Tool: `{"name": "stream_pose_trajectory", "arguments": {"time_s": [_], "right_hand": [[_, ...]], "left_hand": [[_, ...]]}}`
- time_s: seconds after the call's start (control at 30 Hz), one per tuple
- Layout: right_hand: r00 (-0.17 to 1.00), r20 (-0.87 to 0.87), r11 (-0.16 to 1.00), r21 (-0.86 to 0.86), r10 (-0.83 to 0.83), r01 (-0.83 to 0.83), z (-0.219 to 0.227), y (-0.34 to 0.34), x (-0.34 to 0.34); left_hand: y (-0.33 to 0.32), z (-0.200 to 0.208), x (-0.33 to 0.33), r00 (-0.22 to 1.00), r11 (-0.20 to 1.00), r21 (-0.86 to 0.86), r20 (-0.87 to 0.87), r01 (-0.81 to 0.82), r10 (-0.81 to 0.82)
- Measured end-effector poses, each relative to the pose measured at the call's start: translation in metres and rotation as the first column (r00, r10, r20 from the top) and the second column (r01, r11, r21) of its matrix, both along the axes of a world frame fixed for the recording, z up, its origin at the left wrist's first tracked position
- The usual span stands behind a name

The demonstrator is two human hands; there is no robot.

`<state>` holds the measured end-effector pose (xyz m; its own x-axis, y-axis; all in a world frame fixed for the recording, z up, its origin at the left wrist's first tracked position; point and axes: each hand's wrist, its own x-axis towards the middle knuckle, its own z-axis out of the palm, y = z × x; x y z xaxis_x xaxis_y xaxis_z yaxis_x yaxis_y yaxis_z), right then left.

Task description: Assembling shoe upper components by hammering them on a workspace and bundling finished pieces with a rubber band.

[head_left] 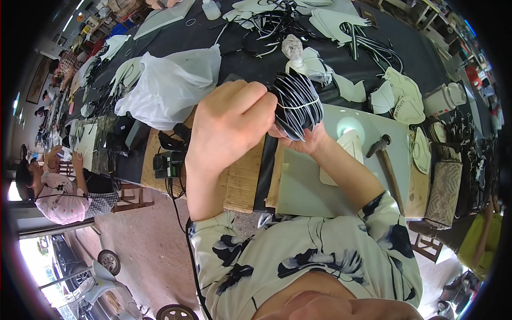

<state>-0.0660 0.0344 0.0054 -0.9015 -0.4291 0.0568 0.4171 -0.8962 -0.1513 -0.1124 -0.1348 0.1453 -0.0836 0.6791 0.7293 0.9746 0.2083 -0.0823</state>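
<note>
I have a thick bundle of black straps (298,104) with white edges held up over the bench, and both my hands are closed on it: my left hand (232,125) wraps the near end, fingers curled tight over the top, while my right hand (306,140) cups the bundle from below, its fingers mostly hidden behind the straps. A thin white band (304,105) runs round the middle of the bundle (a rubber band or thread, I cannot tell which). The bundle hangs just above the pale grey work board (341,192), near the white insole-shaped piece (346,152) lying on it and the hammer (388,162) beside that. To my left sits a crumpled white plastic bag (170,85), and loose cut pieces (400,96) are scattered over the dark tabletop (256,64) beyond. As I judge it, the danger is the fan of strap ends: they splay out past the band, so if my left hand slackens, the outer ones could slide free and drop among the loose pieces. The band itself looks stretched thin, and a hard twist might snap it or roll it off the end.
</note>
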Motion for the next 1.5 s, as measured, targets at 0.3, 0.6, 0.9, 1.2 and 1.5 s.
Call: {"name": "stream_pose_trajectory", "arguments": {"time_s": [0.3,0.6,0.9,1.2,1.5], "right_hand": [[0.937,0.204,0.946,-0.101,-0.284,0.309,0.044,-0.016,0.017],[0.88,0.127,0.875,0.238,-0.458,0.421,0.06,-0.015,0.019],[0.718,-0.675,-0.24,0.735,-0.17,0.634,0.056,0.048,0.055],[0.581,0.138,0.585,0.374,-0.802,0.72,0.059,0.063,0.073],[0.605,-0.482,0.171,0.675,-0.634,0.718,0.027,0.081,0.107]], "left_hand": [[0.005,-0.055,-0.022,0.046,0.551,0.754,0.575,0.358,-0.817],[0.009,-0.064,-0.02,0.634,0.783,0.601,0.545,0.161,-0.549],[0.002,-0.058,-0.028,-0.227,0.333,0.876,0.266,-0.349,-0.937],[0.01,-0.064,0.023,-0.43,0.35,0.823,0.145,-0.448,-0.891],[0.025,-0.125,0.013,0.738,0.854,-0.415,0.459,-0.314,0.495]]}}
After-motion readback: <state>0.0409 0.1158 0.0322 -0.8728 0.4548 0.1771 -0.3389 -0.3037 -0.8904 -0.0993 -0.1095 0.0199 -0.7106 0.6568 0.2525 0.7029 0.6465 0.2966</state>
